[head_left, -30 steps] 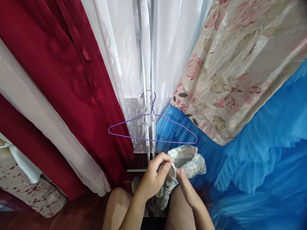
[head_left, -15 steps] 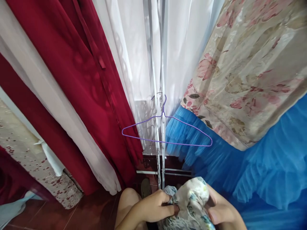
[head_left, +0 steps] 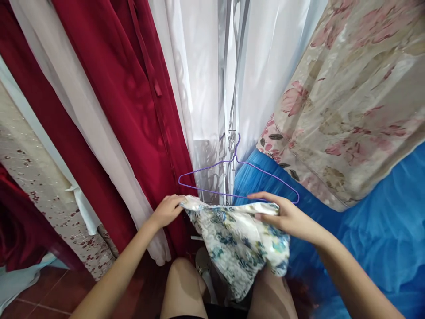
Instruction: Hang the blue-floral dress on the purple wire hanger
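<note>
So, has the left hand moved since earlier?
Yes, left and up: the left hand is near the left end of the purple hanger, no longer below its middle.

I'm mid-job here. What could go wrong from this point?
A finger of the right hand overlaps the lower bar of the purple hanger in view, so a move might knock it; whether they touch is unclear. The left hand holds the floral garment only near one upper corner, so that side could slip. The garment's lower end hangs between the knees, where it might snag.
</note>
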Tool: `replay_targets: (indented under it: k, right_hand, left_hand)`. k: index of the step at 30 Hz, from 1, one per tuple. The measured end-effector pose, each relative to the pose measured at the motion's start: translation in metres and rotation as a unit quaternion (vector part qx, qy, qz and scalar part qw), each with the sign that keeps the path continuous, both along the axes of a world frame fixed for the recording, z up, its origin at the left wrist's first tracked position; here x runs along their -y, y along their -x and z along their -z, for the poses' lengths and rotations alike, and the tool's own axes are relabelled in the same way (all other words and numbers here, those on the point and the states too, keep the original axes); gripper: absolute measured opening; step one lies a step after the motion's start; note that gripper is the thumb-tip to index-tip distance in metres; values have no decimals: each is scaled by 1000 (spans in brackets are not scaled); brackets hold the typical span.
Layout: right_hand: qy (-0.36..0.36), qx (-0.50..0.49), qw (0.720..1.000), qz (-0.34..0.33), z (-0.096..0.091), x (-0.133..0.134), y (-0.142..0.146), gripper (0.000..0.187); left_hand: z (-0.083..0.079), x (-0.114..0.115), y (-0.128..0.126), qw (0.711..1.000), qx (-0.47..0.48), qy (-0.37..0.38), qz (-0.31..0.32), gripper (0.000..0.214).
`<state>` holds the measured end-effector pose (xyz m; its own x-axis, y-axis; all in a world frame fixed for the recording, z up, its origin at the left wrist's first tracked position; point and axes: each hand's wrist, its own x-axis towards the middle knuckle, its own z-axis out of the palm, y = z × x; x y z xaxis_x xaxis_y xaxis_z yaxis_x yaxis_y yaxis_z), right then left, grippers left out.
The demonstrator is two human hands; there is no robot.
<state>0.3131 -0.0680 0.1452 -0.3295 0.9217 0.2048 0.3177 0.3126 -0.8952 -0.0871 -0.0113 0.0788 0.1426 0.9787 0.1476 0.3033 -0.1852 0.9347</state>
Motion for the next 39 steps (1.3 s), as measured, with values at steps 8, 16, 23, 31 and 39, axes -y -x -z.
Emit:
replay_targets:
  k: [8,16,23,31,39]
  right_hand:
    - [-86,7,993,82,43,-47,32,37]
    - [-114,1,991,76,63,-35,49,22]
    - [-112,-4,991,79,59,-13,18,62]
    - [-188,70,955,218,43,-17,-70,75]
    - [-32,-77,987,138,-3,-55,-88,32]
  left_hand:
    - [-69,-26,8,973,-121,-179,-83,20]
    - [-101,-26,-83,908,-266,-320,37,30]
    - [-86,-40,-108,901,-251,-354,-26,29]
    - [-75,-37,-96,905,-221,-364,-26,23]
    - [-79,-40,-77,944,-155,-279,-81,34]
